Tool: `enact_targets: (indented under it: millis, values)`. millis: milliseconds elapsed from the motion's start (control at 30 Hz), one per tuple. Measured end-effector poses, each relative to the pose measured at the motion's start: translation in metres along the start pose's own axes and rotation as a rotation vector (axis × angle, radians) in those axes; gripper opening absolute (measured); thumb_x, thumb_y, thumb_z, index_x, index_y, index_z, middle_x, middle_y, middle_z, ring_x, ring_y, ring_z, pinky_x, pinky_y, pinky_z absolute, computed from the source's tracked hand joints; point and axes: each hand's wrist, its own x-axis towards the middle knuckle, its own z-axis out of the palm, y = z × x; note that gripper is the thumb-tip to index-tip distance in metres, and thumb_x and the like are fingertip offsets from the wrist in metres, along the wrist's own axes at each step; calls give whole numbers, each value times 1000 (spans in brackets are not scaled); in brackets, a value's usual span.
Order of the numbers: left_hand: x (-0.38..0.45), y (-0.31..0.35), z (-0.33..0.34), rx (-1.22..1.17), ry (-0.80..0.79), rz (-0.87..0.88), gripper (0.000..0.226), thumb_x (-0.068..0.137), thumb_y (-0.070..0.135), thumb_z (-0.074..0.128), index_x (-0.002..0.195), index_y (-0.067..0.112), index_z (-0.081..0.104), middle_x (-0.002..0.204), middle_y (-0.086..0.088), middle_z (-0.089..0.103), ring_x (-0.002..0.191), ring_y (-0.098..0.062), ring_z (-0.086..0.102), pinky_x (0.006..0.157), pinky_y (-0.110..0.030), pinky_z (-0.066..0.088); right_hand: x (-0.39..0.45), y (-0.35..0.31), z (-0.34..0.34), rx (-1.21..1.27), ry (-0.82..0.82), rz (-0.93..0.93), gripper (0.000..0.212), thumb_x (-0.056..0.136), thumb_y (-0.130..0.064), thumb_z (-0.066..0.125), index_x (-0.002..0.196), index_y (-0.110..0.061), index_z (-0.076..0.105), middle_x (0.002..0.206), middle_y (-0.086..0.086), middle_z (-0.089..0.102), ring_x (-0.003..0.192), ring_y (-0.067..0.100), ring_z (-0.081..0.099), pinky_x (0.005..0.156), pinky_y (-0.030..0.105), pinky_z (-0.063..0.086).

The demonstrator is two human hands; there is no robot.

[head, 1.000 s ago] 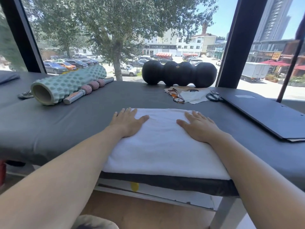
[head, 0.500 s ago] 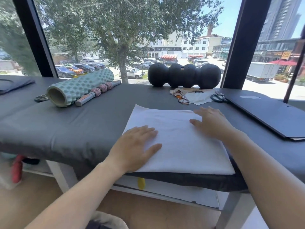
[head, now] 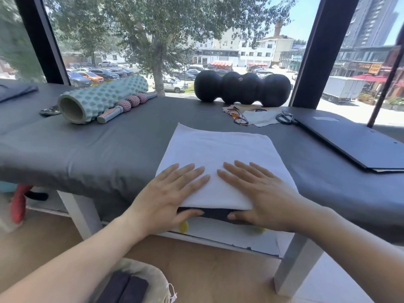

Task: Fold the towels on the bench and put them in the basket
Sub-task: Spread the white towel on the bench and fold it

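A folded white towel point(head: 220, 156) lies flat on the grey bench point(head: 87, 154), its near edge at the bench's front. My left hand point(head: 172, 193) and my right hand point(head: 258, 191) sit side by side on that near edge. The fingers of both lie straight on top and both thumbs are tucked under the edge, pinching the towel. On the floor below, at the bottom of the view, stands a beige fabric basket point(head: 153, 274) with dark folded cloths point(head: 129, 289) inside; only part of it shows.
On the bench's far side lie a teal foam roller point(head: 102, 97), a massage stick point(head: 129, 104), a black lumpy roller point(head: 241, 88), glasses point(head: 238, 115), scissors point(head: 284, 118) and a black folder point(head: 354, 143). A dark cloth point(head: 15, 89) lies far left. The bench's white legs point(head: 290, 265) stand nearby.
Both hands slid back over the towel from its far part to its near edge and came together. The thumbs now sit under the edge.
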Motion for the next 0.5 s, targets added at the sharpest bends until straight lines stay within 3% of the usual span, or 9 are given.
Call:
enact_targets:
  millis: [100,167,267,333,400,500]
  values:
    - [-10,-7,-1,-83,78,-20,56,100,38,49,153,21,42,160,4,38,149,-19,34,120,-46,29,-15,-1,2,4,99,1,71,97,-62,29,158,-44,0,167,-18,-1,154,5,-3,126,35,4]
    - [-18,-14,-2,-150,137,-53,54,95,19,45,149,18,48,157,4,43,148,-17,36,121,-43,28,-25,1,1,16,207,29,62,94,-43,30,155,-40,30,162,-17,27,150,5,25,123,36,25]
    - [-26,-24,-3,-261,211,-148,61,84,6,36,141,13,57,150,4,52,144,-15,43,119,-39,32,-37,16,-4,46,413,107,60,76,-24,42,130,-36,65,137,-16,62,125,10,60,96,38,56]
    - [-26,-26,-4,-394,238,-277,57,85,9,37,135,16,63,144,7,58,138,-10,49,115,-36,38,-44,28,-10,109,443,233,57,73,-18,46,120,-41,68,127,-18,68,114,15,66,85,39,58]
    - [-23,-24,-7,-545,291,-428,44,92,18,43,129,22,68,135,13,64,128,-6,58,108,-32,44,-50,40,-11,252,431,322,48,81,-10,52,112,-44,68,112,-20,73,101,16,68,82,37,54]
    - [-16,-17,-17,-668,350,-520,26,102,22,49,112,23,73,102,13,74,96,-8,67,82,-29,51,-55,51,-17,544,487,374,30,94,-7,58,93,-35,70,85,-16,70,82,9,63,74,30,47]
